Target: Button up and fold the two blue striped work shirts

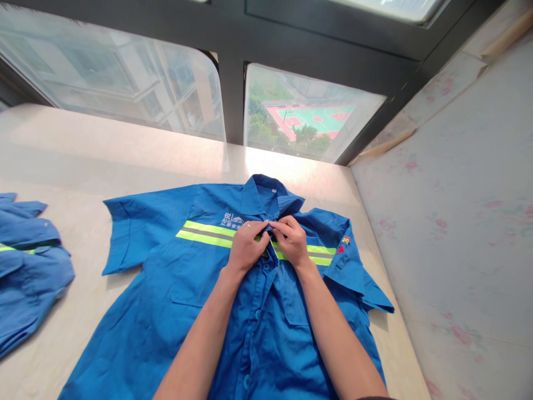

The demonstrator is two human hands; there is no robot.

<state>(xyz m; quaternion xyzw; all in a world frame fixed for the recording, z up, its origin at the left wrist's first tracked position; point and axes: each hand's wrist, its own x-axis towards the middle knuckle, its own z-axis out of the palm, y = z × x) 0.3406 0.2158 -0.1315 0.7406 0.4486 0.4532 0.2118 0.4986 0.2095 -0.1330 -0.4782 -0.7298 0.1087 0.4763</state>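
Observation:
A blue short-sleeved work shirt [179,278] lies face up, its collar toward the window. Yellow-green and grey reflective bands cross its chest, with white lettering above the band on the left side. Just below the collar, my left hand [250,239] pinches the front edge of the shirt; a ring shows on one finger. My right hand [291,239] pinches the cloth right beside it, and the fingertips of both hands meet at the front opening. Whatever lies between the fingertips is hidden. Several blue buttons run down the placket below my hands.
Another blue garment [29,278] lies bunched at the left edge. The pale sill [83,144] under the shirt ends at a dark window frame [233,94]. A wall with flowered paper [462,233] stands close on the right.

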